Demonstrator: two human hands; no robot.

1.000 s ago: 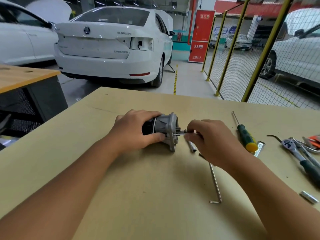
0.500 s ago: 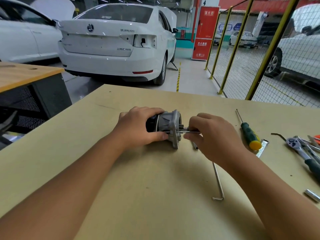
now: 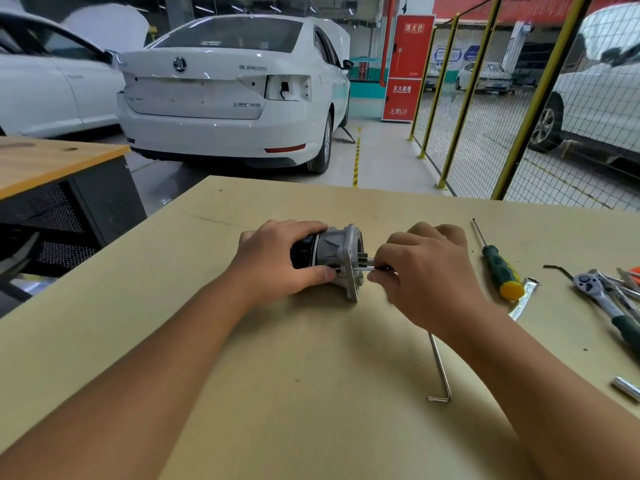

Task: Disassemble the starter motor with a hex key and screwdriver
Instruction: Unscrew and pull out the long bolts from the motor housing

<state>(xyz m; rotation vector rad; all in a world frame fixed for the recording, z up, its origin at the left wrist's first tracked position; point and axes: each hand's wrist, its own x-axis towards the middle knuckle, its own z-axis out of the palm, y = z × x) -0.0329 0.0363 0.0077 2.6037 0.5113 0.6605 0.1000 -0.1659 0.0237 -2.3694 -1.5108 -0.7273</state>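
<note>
The starter motor, a black body with a grey metal flange end, lies on its side in the middle of the tan table. My left hand grips its black body from the left. My right hand pinches a thin metal bolt that sticks out of the flange to the right. A long hex key lies on the table under my right wrist. A green-handled screwdriver with a yellow cap lies further right.
A ratchet wrench and other loose tools lie at the table's right edge, with a small silver socket nearer me. A wooden bench stands to the left. White cars and a yellow mesh fence are behind the table.
The view has shifted slightly. My right hand has stayed at the bolt by the flange and its fingers have moved on it. My left hand keeps its hold on the motor.
</note>
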